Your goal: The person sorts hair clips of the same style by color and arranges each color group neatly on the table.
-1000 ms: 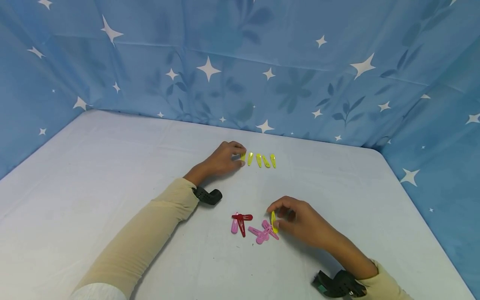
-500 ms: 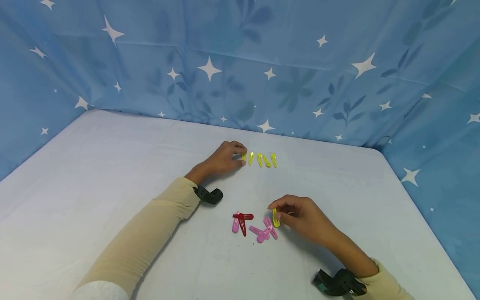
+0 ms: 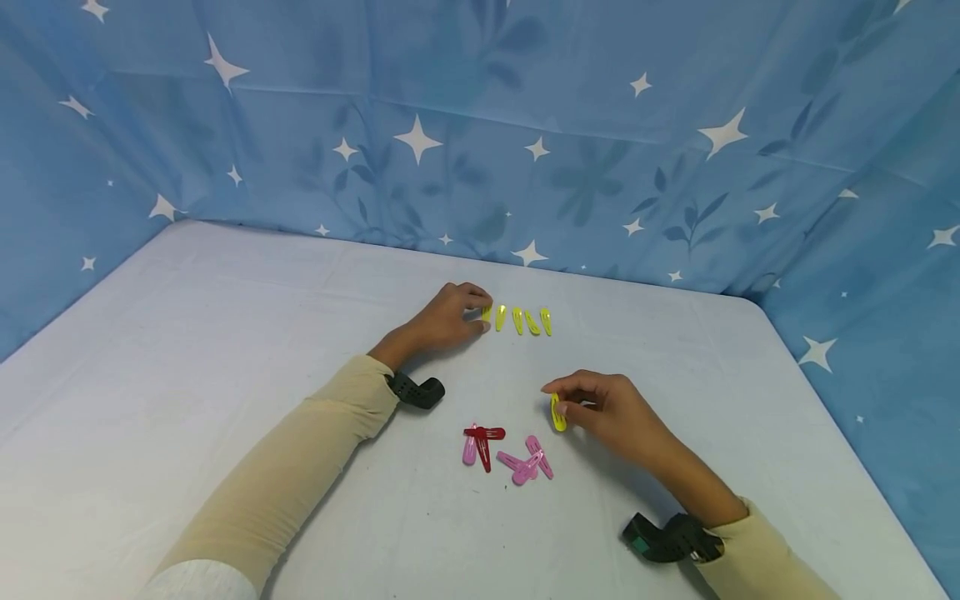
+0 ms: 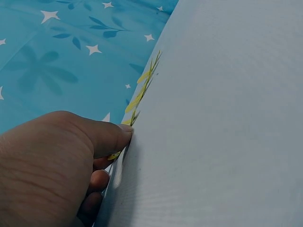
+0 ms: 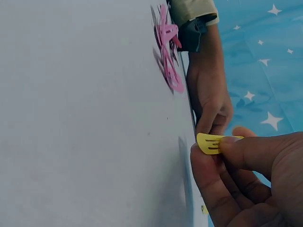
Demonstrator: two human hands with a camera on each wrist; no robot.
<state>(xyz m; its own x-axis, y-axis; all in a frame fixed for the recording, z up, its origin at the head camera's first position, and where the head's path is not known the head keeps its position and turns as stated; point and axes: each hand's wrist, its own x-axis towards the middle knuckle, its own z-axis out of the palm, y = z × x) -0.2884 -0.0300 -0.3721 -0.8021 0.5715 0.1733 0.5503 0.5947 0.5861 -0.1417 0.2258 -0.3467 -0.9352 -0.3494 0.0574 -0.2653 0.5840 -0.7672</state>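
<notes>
A yellow snap hair clip (image 3: 558, 414) is pinched between the thumb and fingers of my right hand (image 3: 617, 421), above the table and clear of the pile. The right wrist view shows that clip's slotted broad end (image 5: 208, 144) sticking out past the thumb. Farther back, my left hand (image 3: 446, 320) pinches the leftmost yellow clip (image 3: 487, 314) of a row; the fingers cover part of it. To its right lie several more yellow clips (image 3: 517, 321), side by side. In the left wrist view my thumb (image 4: 116, 137) hides most of the held clip.
Pink clips (image 3: 537, 457) lie in a loose, overlapping heap near the right hand. Left of them, red clips (image 3: 483, 455) lie across another pink clip (image 3: 469, 451). The white-covered table (image 3: 315, 300) ends at a blue star-printed curtain (image 3: 465, 192).
My right hand has lifted the yellow clip away from the pink heap, moving it slightly back toward the row. The left hand stays at the row's left end.
</notes>
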